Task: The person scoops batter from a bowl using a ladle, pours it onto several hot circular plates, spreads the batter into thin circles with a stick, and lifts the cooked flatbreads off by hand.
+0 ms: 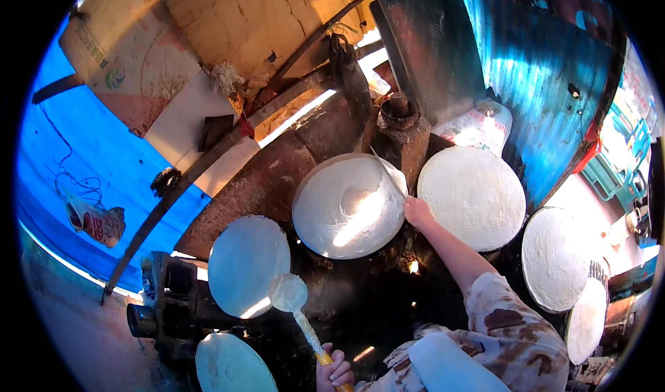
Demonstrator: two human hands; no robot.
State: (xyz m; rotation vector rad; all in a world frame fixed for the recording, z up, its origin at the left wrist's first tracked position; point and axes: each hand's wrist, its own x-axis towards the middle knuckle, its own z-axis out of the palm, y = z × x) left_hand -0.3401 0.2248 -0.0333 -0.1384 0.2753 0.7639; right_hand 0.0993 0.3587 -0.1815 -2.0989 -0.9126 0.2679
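My right hand [417, 212] grips a thin, flat scraper [388, 174], its blade lying across the right edge of a round sheet of batter [319, 199] on a pan. That sheet looks wet and glossy, with a ring mark near its middle. My left hand [335, 370], low in the view, holds the yellow handle of a batter-coated ladle [288, 292]. The ladle's bowl overlaps the edge of another pale round sheet [244, 262]; whether they touch, I cannot tell. Right of my right hand lies a drier, matte flatbread [470, 199].
More pale rounds lie at lower left [234, 363] and along the right [553, 259]. Behind the pans stand a rusty metal post [400, 132] and a printed plastic bag [480, 127]. A dark metal mechanism [176, 283] sits at left. Small flames glow beneath the pans.
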